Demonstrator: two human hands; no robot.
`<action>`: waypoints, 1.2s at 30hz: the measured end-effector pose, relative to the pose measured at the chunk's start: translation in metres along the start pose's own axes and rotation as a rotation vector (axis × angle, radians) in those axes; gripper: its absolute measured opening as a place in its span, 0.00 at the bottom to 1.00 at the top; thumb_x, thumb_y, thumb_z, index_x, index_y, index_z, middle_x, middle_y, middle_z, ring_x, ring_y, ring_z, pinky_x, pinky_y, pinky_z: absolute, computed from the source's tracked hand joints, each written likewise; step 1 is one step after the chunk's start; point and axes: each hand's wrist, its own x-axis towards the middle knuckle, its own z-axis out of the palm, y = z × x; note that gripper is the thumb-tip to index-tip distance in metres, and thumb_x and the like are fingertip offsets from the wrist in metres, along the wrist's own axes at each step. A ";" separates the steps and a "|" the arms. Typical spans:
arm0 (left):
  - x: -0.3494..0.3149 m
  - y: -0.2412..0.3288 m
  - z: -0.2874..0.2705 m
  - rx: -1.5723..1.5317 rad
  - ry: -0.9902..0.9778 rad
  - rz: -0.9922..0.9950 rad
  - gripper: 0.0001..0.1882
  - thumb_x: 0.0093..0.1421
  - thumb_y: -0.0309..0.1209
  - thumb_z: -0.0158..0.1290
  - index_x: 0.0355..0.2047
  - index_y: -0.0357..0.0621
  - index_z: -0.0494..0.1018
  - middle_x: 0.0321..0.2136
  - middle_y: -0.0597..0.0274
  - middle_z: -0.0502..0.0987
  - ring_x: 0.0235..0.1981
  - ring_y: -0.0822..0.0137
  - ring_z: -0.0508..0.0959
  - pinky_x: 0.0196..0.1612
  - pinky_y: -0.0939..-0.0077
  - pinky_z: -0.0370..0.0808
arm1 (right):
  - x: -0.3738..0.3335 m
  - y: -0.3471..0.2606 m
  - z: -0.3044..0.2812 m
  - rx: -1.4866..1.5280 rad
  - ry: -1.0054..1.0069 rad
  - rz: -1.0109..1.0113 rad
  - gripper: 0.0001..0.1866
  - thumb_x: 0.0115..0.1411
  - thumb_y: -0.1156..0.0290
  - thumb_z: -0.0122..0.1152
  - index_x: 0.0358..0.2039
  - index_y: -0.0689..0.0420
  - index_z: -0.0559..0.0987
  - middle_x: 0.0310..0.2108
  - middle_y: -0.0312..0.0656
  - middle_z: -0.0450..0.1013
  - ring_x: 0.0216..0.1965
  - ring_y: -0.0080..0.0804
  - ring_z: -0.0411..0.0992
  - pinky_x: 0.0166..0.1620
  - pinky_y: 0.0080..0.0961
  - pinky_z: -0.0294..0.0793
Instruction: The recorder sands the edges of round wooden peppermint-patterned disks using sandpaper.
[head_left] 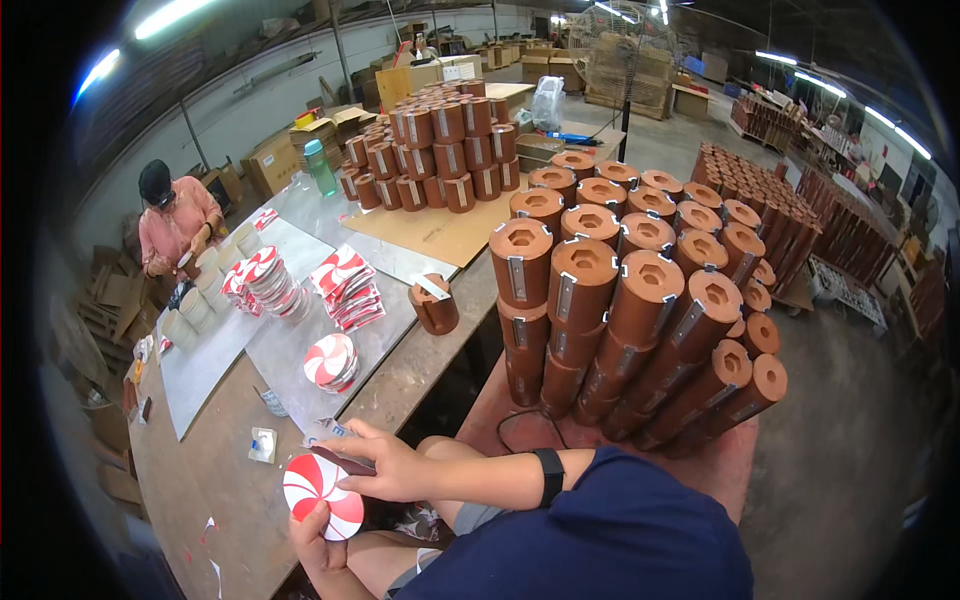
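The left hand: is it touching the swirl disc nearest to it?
Touching. In the head view, the left hand has its thumb lying on the red-and-white swirl disc, over the lower edge.

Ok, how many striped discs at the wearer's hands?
1 visible: the striped disc, its lower edge held by the left hand, the right hand at its upper right. More may be hidden beneath.

Disc (315,490) in left hand (313,548), by table (190,500) edge; right hand (400,468) to its right. Disc stacks (330,362) ahead, on metal sheets (283,362). Behind those: cylinder pile (448,160) on cardboard sheet (430,230), bottle (320,168) to its left. Lone cylinder (434,310) near right table edge. Big cylinder stack (590,310) right of table, on platform (490,430).
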 end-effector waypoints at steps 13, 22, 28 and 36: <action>-0.003 -0.019 -0.002 -0.359 0.263 0.049 0.20 0.55 0.24 0.41 0.48 0.33 0.56 0.45 0.51 0.65 0.46 0.60 0.67 0.48 0.68 0.65 | -0.005 0.000 0.023 -0.048 0.001 -0.015 0.17 0.45 0.76 0.57 0.40 0.57 0.73 0.35 0.47 0.62 0.37 0.38 0.65 0.41 0.25 0.64; -0.006 -0.005 -0.002 -0.457 0.286 -0.039 0.21 0.52 0.22 0.44 0.47 0.34 0.57 0.42 0.50 0.67 0.43 0.60 0.70 0.42 0.69 0.71 | -0.007 0.029 -0.008 -0.579 -0.163 -0.283 0.20 0.38 0.81 0.56 0.36 0.52 0.75 0.34 0.46 0.63 0.30 0.41 0.68 0.30 0.28 0.70; -0.009 -0.006 -0.002 -0.457 0.293 -0.011 0.21 0.51 0.22 0.44 0.47 0.33 0.57 0.42 0.50 0.68 0.41 0.59 0.71 0.41 0.68 0.72 | 0.004 -0.005 0.014 -0.461 -0.080 -0.420 0.23 0.34 0.83 0.56 0.36 0.51 0.76 0.33 0.45 0.62 0.28 0.37 0.67 0.29 0.25 0.69; -0.007 -0.007 -0.014 -0.565 0.186 -0.046 0.19 0.52 0.22 0.43 0.46 0.33 0.58 0.41 0.49 0.68 0.41 0.60 0.71 0.41 0.70 0.73 | -0.016 0.039 0.006 -0.474 -0.151 -0.104 0.16 0.44 0.84 0.54 0.37 0.58 0.74 0.36 0.49 0.61 0.33 0.39 0.65 0.36 0.23 0.66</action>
